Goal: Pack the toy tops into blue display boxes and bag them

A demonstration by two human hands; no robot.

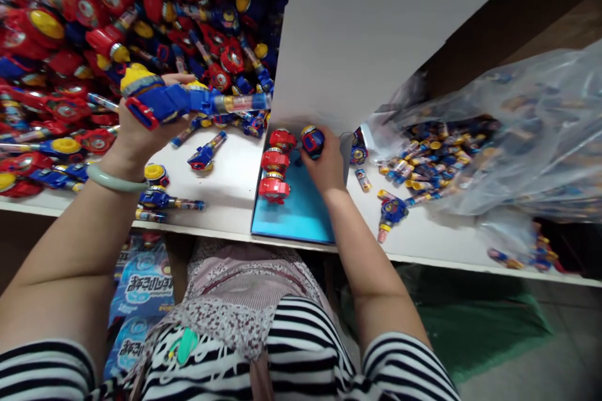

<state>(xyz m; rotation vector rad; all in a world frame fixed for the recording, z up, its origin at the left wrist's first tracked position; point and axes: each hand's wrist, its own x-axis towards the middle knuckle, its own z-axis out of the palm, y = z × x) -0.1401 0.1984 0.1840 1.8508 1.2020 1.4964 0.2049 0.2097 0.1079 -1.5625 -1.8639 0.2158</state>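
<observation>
My left hand (141, 125), with a pale bangle at the wrist, is closed around blue toys with yellow caps (164, 100); a clear candy-filled tube (242, 103) sticks out to the right. My right hand (327, 160) grips another blue toy with a yellow top (311, 141) inside an open box with a blue floor (296, 210). Along the box's left side stands a row of 3 red toys (275, 166). The tall white lid (362, 31) rises behind the box.
A heap of red and blue toys (84, 12) fills the left back. Loose blue toys (207, 151) lie on the white table (226, 207). At right are a clear plastic bag (531, 125), small candy tubes (433, 150) and a single blue toy (392, 210). Printed blue packages (143, 288) sit below the table.
</observation>
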